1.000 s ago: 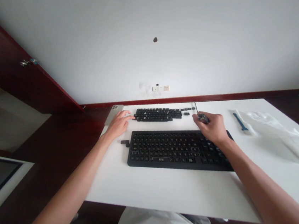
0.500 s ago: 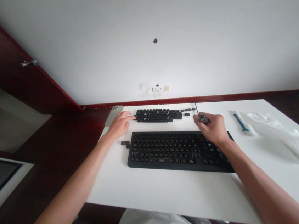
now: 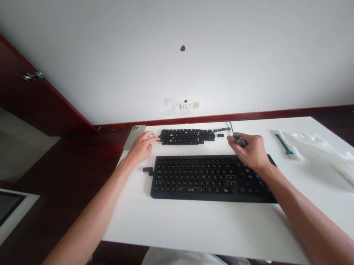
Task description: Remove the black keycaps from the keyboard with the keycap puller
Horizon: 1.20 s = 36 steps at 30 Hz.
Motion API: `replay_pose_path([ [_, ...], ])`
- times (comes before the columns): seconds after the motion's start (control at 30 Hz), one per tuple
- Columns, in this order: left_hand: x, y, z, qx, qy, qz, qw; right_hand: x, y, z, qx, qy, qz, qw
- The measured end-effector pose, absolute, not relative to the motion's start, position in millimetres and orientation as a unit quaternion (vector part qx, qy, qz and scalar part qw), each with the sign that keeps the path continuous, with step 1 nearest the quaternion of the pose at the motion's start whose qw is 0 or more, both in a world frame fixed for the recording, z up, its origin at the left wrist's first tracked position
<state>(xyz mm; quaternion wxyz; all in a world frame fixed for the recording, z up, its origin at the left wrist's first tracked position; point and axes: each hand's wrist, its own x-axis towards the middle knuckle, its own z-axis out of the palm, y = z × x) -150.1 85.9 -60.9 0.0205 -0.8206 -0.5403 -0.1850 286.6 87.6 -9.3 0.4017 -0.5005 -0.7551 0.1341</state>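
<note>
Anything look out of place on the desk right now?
Yes. Loose black keycaps lie on the white table behind the black keyboard, near the left hand, instead of sitting on a board. A small black plug-like piece also sits loose at the keyboard's left end.

Left hand [image 3: 142, 148] beside loose black keycaps [image 3: 183, 136], right hand [image 3: 251, 151] gripping a small dark object [image 3: 239, 141] above the keyboard [image 3: 210, 179]

On the desk [image 3: 205, 228], a keyboard [image 3: 213, 180] lies at lower centre of the frame, loose keycaps [image 3: 184, 136] sit just behind it, a phone [image 3: 135, 136] lies left of them, and a slim tool [image 3: 285, 144] rests beside a plastic bag [image 3: 326, 158] at right.
</note>
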Motion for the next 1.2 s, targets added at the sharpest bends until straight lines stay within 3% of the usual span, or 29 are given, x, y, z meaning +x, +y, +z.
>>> replay_pose_path([
  [1.2, -150.8, 92.1, -64.0, -0.819, -0.543, -0.187, 0.005, 284.5, 86.4, -8.2, -0.505, -0.755, 0.143, 0.393],
])
